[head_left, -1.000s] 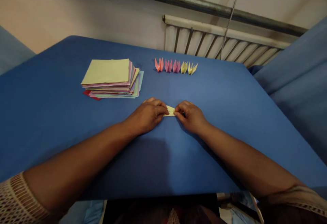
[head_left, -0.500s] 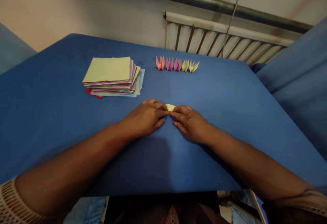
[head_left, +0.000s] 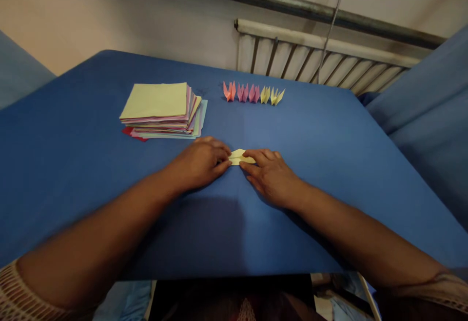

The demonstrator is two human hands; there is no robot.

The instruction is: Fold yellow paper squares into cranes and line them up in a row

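Note:
A small pale yellow folded paper (head_left: 237, 157) lies on the blue table in front of me, with a crease line running across it. My left hand (head_left: 203, 161) pinches its left end between thumb and fingers. At its right side my right hand (head_left: 272, 172) has thumb and forefinger closed on the paper. The fingertips cover both ends, so its full outline is hidden.
Beyond my left hand stands a stack of coloured paper sheets (head_left: 155, 101), yellow on top. Several small folded paper figures (head_left: 253, 93) in orange, pink and yellow stand in a row farther back. A radiator (head_left: 292, 52) and wall lie past the blue table (head_left: 310, 130).
My hands have moved apart, the left one shifting left. More of the yellow paper now shows between them, flatter and wider than before.

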